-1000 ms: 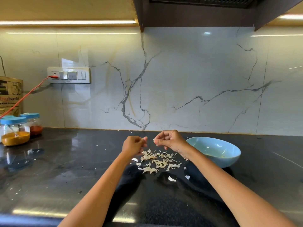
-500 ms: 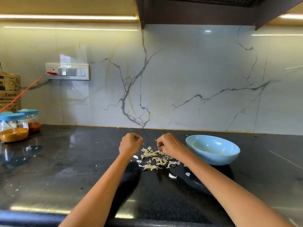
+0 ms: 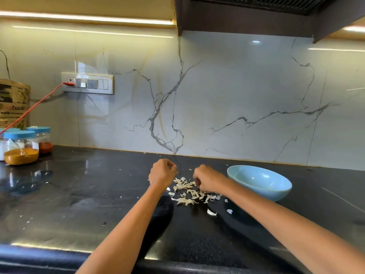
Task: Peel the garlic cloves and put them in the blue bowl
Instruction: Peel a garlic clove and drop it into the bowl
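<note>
A light blue bowl [image 3: 258, 181] stands on the black counter to the right of my hands. A heap of pale garlic peels [image 3: 186, 191] lies between my hands. My left hand [image 3: 163, 172] hovers just left of the heap with its fingers curled tight; the small clove it pinched earlier is hidden inside them. My right hand [image 3: 207, 179] is lowered onto the right side of the heap, fingers curled down with the tips among the peels. One loose pale piece [image 3: 211, 212] lies nearer to me. The bowl's inside shows nothing from this angle.
Spice jars with blue lids [image 3: 20, 147] stand at the far left beside a paper bag [image 3: 13, 103]. A red cable [image 3: 29, 109] runs from the wall socket. The marble wall is close behind, and the counter's front edge [image 3: 59, 248] is near me.
Both hands have dropped from above the heap towards the counter. My right hand, which pinched a strip of peel in the air, now rests in the peels.
</note>
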